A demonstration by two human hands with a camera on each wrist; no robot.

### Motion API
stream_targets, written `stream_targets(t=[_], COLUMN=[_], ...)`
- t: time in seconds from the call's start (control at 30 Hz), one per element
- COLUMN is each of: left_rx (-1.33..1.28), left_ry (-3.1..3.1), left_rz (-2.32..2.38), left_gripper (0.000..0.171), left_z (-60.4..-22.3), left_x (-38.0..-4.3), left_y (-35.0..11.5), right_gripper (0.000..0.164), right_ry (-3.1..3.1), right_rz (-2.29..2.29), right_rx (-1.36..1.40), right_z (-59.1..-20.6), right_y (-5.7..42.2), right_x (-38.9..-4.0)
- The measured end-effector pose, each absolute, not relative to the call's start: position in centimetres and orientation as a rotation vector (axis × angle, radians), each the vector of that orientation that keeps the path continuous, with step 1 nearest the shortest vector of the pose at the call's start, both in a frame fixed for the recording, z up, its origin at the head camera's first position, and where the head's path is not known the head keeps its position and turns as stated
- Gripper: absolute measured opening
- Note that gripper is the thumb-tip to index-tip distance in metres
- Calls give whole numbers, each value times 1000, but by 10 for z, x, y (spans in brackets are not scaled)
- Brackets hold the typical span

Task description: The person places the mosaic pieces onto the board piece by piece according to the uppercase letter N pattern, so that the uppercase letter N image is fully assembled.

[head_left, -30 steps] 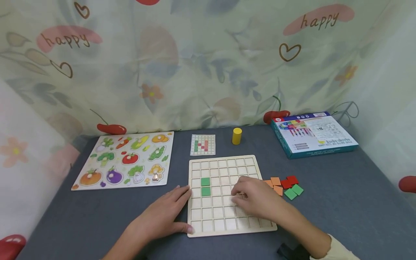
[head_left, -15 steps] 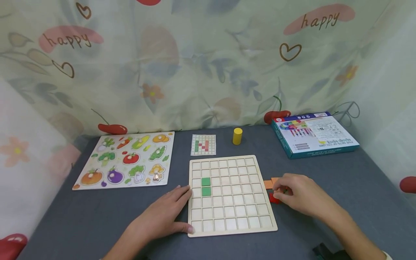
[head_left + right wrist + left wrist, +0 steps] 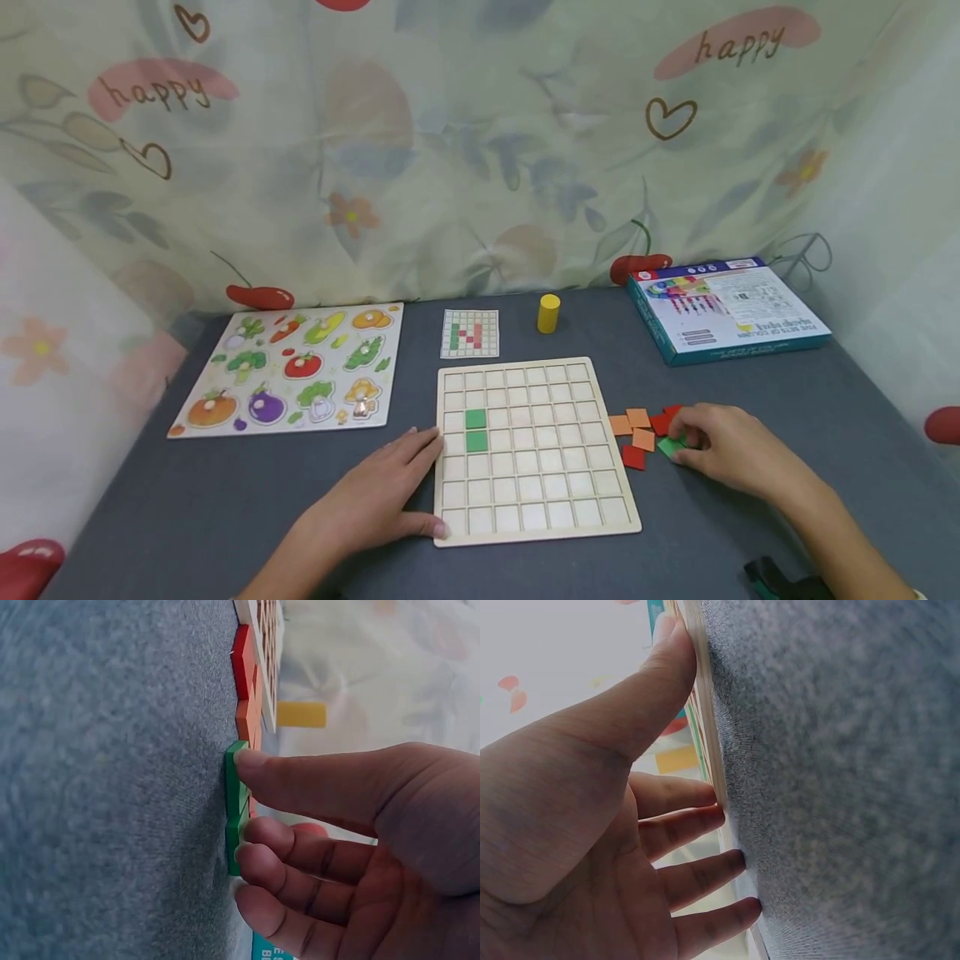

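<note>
A pale wooden grid board [image 3: 525, 479] lies on the table with two green tiles [image 3: 476, 441] in its left part. My left hand [image 3: 378, 496] rests against the board's left edge, thumb on the near corner; its fingers [image 3: 694, 877] are extended along the rim. Right of the board my right hand [image 3: 731, 446] is at a small group of loose tiles. Its thumb touches a green tile [image 3: 237, 780] lying flat, and the curled fingertips are at a second green tile [image 3: 233, 844]. Beside them lie orange tiles [image 3: 642, 440] and red tiles [image 3: 633, 457].
Behind the board are a small pattern card [image 3: 470, 333] and a yellow cylinder [image 3: 548, 314]. A vegetable puzzle board [image 3: 288, 367] lies at the left. A flat box [image 3: 727, 312] is at the back right. A patterned cloth [image 3: 450, 167] hangs along the table's back edge.
My right hand has moved from over the board to the loose tiles at the right. A red tile now lies beside the board's right edge. The left hand has stayed put.
</note>
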State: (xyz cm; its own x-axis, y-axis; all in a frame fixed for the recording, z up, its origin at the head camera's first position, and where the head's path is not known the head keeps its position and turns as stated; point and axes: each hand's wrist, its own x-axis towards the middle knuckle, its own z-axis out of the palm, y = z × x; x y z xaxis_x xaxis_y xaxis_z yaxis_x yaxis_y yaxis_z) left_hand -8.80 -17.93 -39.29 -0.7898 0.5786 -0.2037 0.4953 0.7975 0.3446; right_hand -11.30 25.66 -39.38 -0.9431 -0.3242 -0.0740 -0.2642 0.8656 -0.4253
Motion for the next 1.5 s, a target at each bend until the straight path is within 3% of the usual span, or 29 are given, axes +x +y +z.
stream_targets(t=[1.13,1.5], left_rx=[792,788], left_ry=[2686,2679], left_rz=[393,402], left_gripper=[100,101], left_z=[-394,-393], left_x=[-88,-87], left_y=[-179,-178], right_gripper=[24,16], right_ry=[2846,2832], right_rz=[-770,-851], right_rx=[-512,-534], right_z=[-396,-395], right_y=[252,254], right_x=[-114,-114])
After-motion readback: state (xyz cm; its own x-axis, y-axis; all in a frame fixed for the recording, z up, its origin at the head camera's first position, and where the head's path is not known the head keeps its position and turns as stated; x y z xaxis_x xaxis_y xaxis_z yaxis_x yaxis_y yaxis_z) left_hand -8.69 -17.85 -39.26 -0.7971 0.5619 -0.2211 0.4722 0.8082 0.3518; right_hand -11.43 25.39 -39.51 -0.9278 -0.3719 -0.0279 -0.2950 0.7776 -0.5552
